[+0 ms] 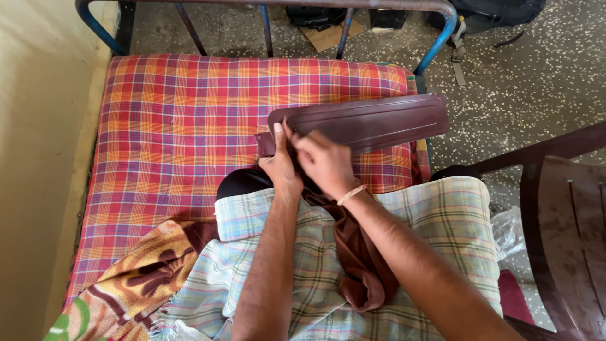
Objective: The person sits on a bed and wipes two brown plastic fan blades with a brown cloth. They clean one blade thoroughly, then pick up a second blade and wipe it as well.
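Fingers point(285, 136) pinch fan blade point(366, 123) — both hands.

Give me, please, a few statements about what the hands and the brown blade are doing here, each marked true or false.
1. Both hands, the left hand and the right hand, are at the narrow end of the brown fan blade. True.
2. The blade lies on the speckled floor. False: it is held over the checked mattress and the lap.
3. A brown cloth trails down over the lap. True.
4. The right wrist is bare. False: it wears a pale band.
5. The bed frame is made of wood. False: it is blue metal tubing.
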